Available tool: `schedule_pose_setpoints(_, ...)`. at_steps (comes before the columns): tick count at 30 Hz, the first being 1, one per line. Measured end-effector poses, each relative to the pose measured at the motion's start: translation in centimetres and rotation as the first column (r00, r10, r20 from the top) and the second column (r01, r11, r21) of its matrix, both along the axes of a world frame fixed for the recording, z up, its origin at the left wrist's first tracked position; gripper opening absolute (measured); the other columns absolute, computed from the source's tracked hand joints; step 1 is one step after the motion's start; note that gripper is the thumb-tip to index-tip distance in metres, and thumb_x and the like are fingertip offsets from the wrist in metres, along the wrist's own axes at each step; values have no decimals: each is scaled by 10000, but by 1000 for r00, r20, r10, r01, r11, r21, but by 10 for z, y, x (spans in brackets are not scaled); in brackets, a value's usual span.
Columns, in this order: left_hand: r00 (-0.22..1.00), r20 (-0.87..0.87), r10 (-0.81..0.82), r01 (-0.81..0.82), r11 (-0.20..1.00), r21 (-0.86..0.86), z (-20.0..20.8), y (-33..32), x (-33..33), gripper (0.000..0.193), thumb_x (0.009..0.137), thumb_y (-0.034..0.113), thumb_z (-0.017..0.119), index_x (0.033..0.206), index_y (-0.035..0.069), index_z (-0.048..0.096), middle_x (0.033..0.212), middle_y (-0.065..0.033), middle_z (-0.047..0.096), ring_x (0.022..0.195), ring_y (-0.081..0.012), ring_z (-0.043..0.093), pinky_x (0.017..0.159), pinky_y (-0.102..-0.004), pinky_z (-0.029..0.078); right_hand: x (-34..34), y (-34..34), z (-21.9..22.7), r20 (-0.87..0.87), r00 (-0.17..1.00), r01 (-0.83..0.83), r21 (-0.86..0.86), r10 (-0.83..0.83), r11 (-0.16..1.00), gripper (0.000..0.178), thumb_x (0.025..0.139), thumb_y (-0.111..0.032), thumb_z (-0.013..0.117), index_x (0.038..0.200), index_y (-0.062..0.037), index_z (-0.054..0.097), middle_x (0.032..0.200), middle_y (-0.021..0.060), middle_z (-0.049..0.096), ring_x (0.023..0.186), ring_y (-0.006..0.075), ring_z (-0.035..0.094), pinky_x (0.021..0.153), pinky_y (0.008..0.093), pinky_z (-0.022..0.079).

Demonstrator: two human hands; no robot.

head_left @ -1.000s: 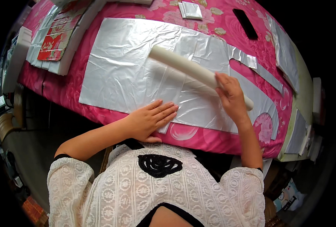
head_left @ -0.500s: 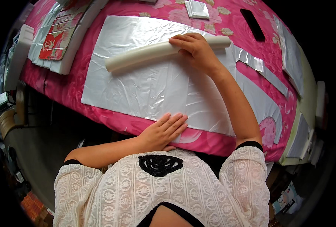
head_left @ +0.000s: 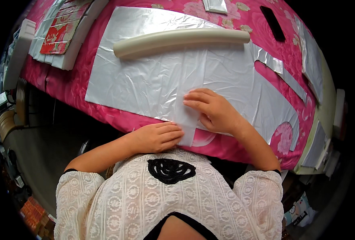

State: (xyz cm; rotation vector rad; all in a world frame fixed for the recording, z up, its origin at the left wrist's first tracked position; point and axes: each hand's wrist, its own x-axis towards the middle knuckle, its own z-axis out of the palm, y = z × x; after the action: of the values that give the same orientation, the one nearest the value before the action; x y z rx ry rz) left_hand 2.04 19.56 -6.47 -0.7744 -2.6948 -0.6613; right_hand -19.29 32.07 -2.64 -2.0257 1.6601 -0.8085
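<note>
A large silvery plastic sheet [head_left: 141, 80] lies spread over the table. Along its far side rests a long white tube or roll [head_left: 181, 38], with neither hand on it. A narrow translucent strip [head_left: 185, 138] crosses the sheet and hangs past its near edge. My left hand [head_left: 159, 138] lies flat at that near end, fingers outstretched over the strip's left side. Farther up, my right hand [head_left: 213, 110] is at the strip's right side, palm down, fingers extended and thumb apart. Whether its fingertips press on the film is hard to tell.
A pink floral cloth [head_left: 65, 88] covers the table. White stacked packs with a red wrapped piece [head_left: 59, 36] stand at the far left. A black phone [head_left: 272, 23] and a folded silver packet [head_left: 215, 5] lie at the back. Silvery offcuts [head_left: 291, 84] lie at right.
My right hand has let go of the roll and come nearer, down beside the strip. My left hand has shifted slightly left. The view has moved a little.
</note>
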Motion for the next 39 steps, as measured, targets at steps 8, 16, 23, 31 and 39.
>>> schedule_pose_setpoints(8, 994, 70, 79, -105, 839, 533, 3, -8, 1, 509, 604, 146, 805, 1045, 16, 587, 1146, -138, 590, 1036, -259, 591, 876, -380, 495, 17, 11, -18, -73, 985, 150, -112, -159, 982, 446, 642, 20, 606, 1084, -37, 602, 1138, 93, 586, 1034, 283, 543, 867, 356, 475)
schedule_pose_setpoints(16, 931, 65, 358, -361, 932, 40, 16, -24, -31, 599, 666, 200, 711, 1208, 29, 520, 1231, -110, 543, 1146, -246, 521, 1015, -413, 371, 23, 8, -25, 79, 942, 336, -161, -327, 928, 371, 626, 24, 646, 985, -70, 660, 1013, 56, 634, 881, 248, 570, 758, 327, 504)
schedule_pose_setpoints(23, 934, 20, 356, -357, 934, 34, 5, -23, -39, 468, 686, 109, 644, 1144, 45, 573, 1140, -91, 603, 1017, -244, 589, 890, -400, 445, 12, 17, -20, -73, 942, 312, -182, -329, 932, 318, 656, 6, 671, 962, -80, 658, 944, 34, 645, 836, 222, 584, 715, 315, 503)
schedule_pose_setpoints(31, 672, 667, 322, -734, 404, 546, 39, -26, -62, 435, 853, 182, 539, 1245, 5, 479, 1113, -191, 585, 962, -359, 578, 879, -425, 425, -4, -5, -12, 273, 685, 551, 414, -676, 725, 145, 834, -127, 587, 837, -7, 669, 659, 49, 634, 585, 157, 601, 577, 274, 474)
schedule_pose_setpoints(39, 823, 245, 512, -526, 851, -9, 12, -1, -59, 738, 829, 344, 548, 1388, -41, 260, 1456, -223, 239, 1362, -346, 224, 1104, -462, 166, -25, -28, 1, 283, 564, 375, 750, -776, 545, 241, 873, -206, 574, 832, 20, 648, 686, 57, 629, 573, 114, 619, 464, 221, 418)
